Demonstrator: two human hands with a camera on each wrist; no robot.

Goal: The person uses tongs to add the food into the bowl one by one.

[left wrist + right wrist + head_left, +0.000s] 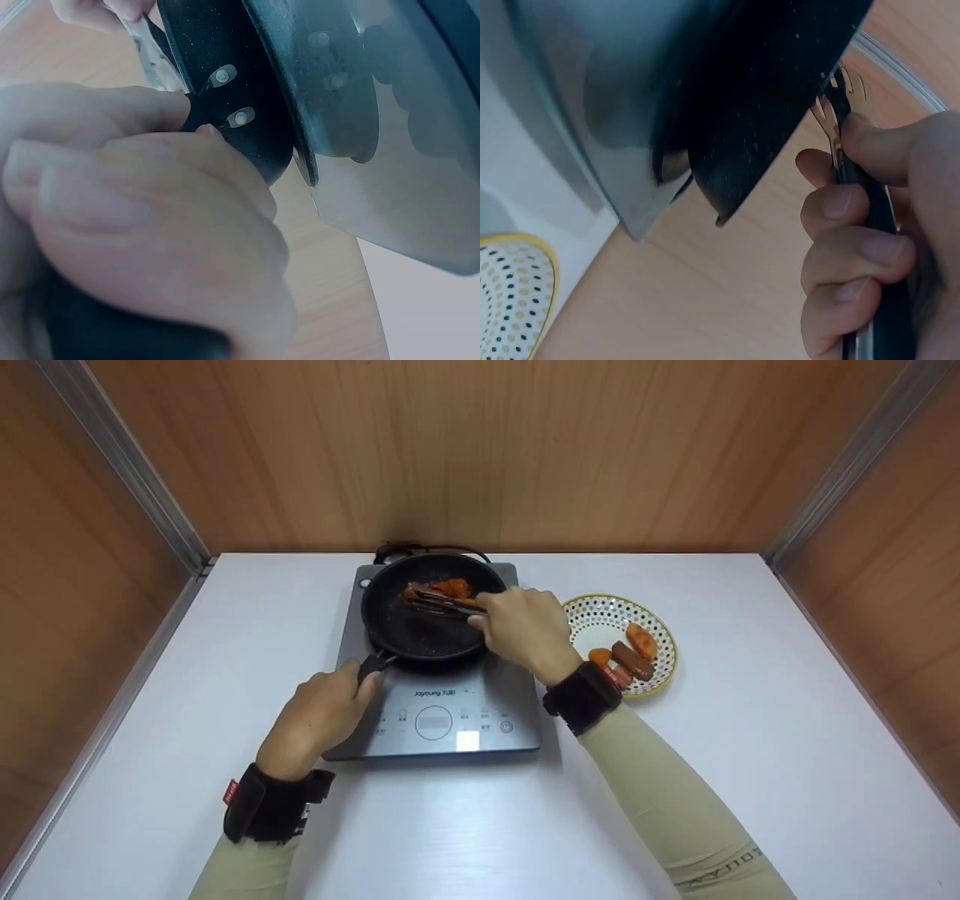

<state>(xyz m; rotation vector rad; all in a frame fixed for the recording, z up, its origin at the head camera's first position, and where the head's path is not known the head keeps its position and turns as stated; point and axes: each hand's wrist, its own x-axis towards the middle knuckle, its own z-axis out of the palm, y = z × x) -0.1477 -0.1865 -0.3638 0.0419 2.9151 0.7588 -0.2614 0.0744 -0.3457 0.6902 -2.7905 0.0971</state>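
Note:
A black frying pan (427, 641) is over the grey induction cooker (487, 697). My left hand (319, 712) grips its black handle (373, 664); in the left wrist view the fingers curl round it just behind two rivets (240, 118). From the right, my right hand (525, 626) holds slotted food tongs (450, 605), their heads down inside the pan. The right wrist view has the fingers wrapped about the tongs' arms (881, 214). Orange and reddish-brown food pieces (452, 587) lie at the pan's far side, partly covered by the tongs' heads.
Right of the cooker sits a dotted white plate (600, 611) with a yellow rim, bearing a brown sausage piece (631, 660) and orange pieces (642, 641). A black cord (450, 549) runs behind the cooker. Wooden panels (480, 457) enclose the white table (750, 720) at back and sides.

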